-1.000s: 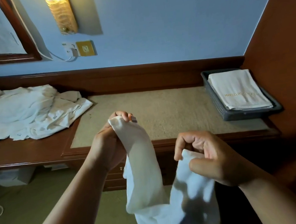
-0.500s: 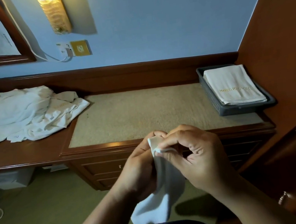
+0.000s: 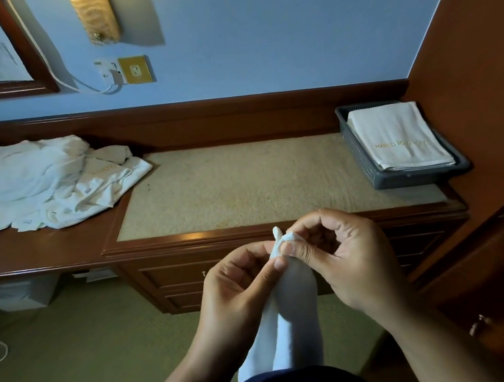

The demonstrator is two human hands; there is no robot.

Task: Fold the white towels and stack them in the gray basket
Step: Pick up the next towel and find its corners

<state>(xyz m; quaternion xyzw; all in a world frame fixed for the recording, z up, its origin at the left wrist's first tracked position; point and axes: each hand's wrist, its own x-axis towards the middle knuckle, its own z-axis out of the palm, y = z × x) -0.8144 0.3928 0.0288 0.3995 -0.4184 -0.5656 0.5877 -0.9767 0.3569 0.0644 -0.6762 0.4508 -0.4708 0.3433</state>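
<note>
head view shows your left hand [image 3: 239, 285] and right hand [image 3: 342, 259] both pinching one white towel [image 3: 291, 311] at lower centre, folded towels [image 3: 400, 138] already in the gray basket [image 3: 362, 154] at right, a heap [image 3: 41, 182] left unfolded upper left.

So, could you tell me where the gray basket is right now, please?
In the head view, the gray basket sits at the far right end of the desk, against the wooden side panel, with folded towels inside.
</note>
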